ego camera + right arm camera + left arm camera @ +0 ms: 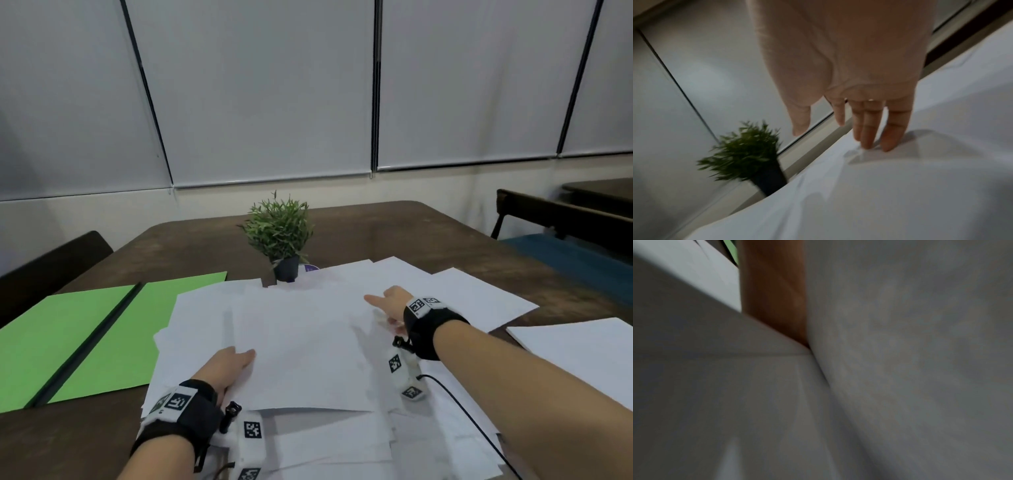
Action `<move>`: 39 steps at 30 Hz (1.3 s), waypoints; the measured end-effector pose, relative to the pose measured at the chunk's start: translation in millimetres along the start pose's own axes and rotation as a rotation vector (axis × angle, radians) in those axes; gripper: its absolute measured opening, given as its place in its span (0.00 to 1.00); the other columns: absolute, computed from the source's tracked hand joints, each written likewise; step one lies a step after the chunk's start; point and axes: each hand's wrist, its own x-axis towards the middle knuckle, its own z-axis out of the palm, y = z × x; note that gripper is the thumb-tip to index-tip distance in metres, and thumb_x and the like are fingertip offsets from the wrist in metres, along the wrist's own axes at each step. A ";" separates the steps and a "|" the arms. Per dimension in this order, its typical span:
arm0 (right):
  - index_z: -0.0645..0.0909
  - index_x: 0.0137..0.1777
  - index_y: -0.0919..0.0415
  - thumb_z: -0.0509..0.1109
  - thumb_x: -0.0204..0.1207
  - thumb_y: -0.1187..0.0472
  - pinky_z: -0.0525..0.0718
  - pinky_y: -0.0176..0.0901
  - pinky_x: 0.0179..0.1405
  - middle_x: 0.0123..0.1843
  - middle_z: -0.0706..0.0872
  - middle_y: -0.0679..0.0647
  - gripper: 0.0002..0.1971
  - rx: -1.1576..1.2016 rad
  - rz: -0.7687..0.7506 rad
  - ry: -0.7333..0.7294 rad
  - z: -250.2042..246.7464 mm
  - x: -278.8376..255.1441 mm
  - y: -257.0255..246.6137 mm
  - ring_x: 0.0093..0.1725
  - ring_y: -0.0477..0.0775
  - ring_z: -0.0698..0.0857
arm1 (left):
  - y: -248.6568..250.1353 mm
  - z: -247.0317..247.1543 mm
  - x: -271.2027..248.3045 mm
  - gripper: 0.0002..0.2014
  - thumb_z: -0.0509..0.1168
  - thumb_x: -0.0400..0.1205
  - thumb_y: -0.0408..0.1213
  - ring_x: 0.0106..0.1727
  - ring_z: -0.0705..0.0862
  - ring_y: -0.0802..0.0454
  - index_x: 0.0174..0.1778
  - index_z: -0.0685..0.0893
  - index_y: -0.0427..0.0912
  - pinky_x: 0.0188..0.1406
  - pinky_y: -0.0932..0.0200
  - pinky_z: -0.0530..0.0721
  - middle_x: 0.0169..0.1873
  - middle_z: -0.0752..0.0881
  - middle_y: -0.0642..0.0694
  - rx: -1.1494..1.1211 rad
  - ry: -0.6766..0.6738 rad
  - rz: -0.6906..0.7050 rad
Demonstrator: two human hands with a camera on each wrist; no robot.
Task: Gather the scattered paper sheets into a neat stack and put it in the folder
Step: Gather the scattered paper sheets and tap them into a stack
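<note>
Several white paper sheets (308, 342) lie overlapping across the middle of the brown table. An open green folder (85, 342) with a dark spine lies flat to their left. My left hand (233, 365) holds the left edge of the top sheet, with the thumb on top and the fingers hidden beneath. The left wrist view is blurred and shows one finger (772, 296) against a raised sheet (900, 353). My right hand (387, 305) is over the far right of the pile. Its straight fingers (869, 129) touch the paper (859, 194) with their tips.
A small potted plant (279, 233) stands just behind the pile, also seen in the right wrist view as the plant (744, 155). One more white sheet (582, 346) lies apart at the right edge. A dark chair (51, 267) stands at the left. A black cable (462, 407) trails over the papers.
</note>
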 end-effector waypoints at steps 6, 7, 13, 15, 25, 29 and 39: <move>0.70 0.78 0.57 0.63 0.82 0.43 0.73 0.47 0.71 0.77 0.73 0.57 0.28 -0.342 0.133 0.079 -69.1 -41.3 41.6 0.74 0.62 0.73 | 2.5 10.0 -5.8 0.28 0.58 0.86 0.43 0.76 0.70 0.38 0.79 0.63 0.31 0.77 0.47 0.66 0.77 0.68 0.35 -0.019 0.077 0.036; 0.69 0.78 0.58 0.64 0.82 0.46 0.76 0.45 0.66 0.77 0.73 0.58 0.27 -0.341 0.129 0.068 -75.3 -47.8 46.2 0.73 0.63 0.73 | -1.1 10.2 -1.2 0.27 0.59 0.85 0.45 0.73 0.73 0.37 0.76 0.68 0.32 0.75 0.44 0.70 0.75 0.73 0.35 -0.024 0.088 0.044; 0.77 0.58 0.63 0.69 0.81 0.64 0.71 0.31 0.11 0.46 0.79 0.62 0.08 0.278 0.305 0.008 -84.9 -39.9 55.2 0.32 0.60 0.79 | -3.7 12.3 -0.1 0.15 0.65 0.82 0.44 0.57 0.84 0.39 0.57 0.80 0.36 0.63 0.46 0.81 0.54 0.86 0.40 0.008 0.059 0.142; 0.75 0.47 0.65 0.70 0.80 0.66 0.72 0.32 0.09 0.41 0.75 0.61 0.05 0.365 0.320 0.026 -86.4 -36.9 53.7 0.29 0.59 0.77 | -3.9 12.4 -2.0 0.13 0.68 0.80 0.45 0.55 0.85 0.40 0.54 0.82 0.39 0.63 0.42 0.82 0.52 0.88 0.41 -0.012 0.037 0.152; 0.79 0.65 0.53 0.68 0.73 0.34 0.77 0.46 0.64 0.68 0.82 0.55 0.28 -0.702 0.132 0.015 -58.1 -27.7 43.2 0.60 0.57 0.81 | -13.5 15.9 10.2 0.07 0.68 0.81 0.41 0.50 0.85 0.40 0.45 0.81 0.41 0.55 0.48 0.83 0.45 0.87 0.42 -0.041 0.049 0.182; 0.80 0.45 0.52 0.70 0.71 0.35 0.81 0.48 0.62 0.55 0.88 0.53 0.20 -0.716 0.129 -0.032 -56.0 -20.0 42.5 0.55 0.57 0.85 | -16.5 15.9 13.6 0.07 0.69 0.80 0.40 0.52 0.86 0.39 0.49 0.83 0.41 0.59 0.44 0.84 0.47 0.89 0.41 -0.066 0.047 0.174; 0.71 0.76 0.54 0.64 0.70 0.27 0.72 0.49 0.71 0.75 0.76 0.55 0.42 -0.939 0.080 -0.057 -63.3 -15.0 51.0 0.72 0.59 0.75 | -18.8 10.8 17.2 0.10 0.70 0.78 0.43 0.53 0.87 0.42 0.51 0.84 0.44 0.62 0.40 0.83 0.49 0.90 0.45 -0.061 0.004 0.157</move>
